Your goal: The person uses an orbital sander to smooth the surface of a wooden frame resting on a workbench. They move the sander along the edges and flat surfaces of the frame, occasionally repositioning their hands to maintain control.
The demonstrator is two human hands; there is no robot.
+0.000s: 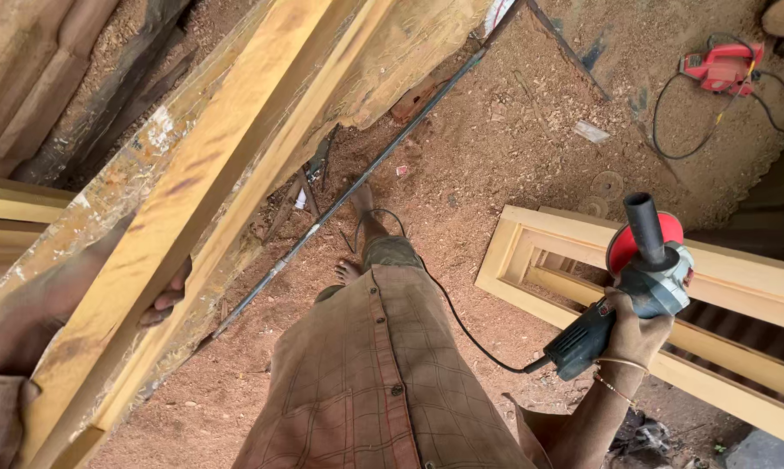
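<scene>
Sawdust covers the ground under me. My left hand [162,295] grips the long yellow timber plank [210,182], which runs diagonally up and away to the right. My right hand [635,330], well apart, clasps the grey angle grinder [635,287] with its red disc.

A long pale yellow wooden beam [201,200] slants across the left, closing off that whole side. Just right of the beam, a thin dark metal rod [357,178] runs parallel to it, narrowing the gap. Farther right of the beam, sawdust-covered ground [513,139] lies open up to a pale wooden door frame [739,287] blocking the lower right.
</scene>
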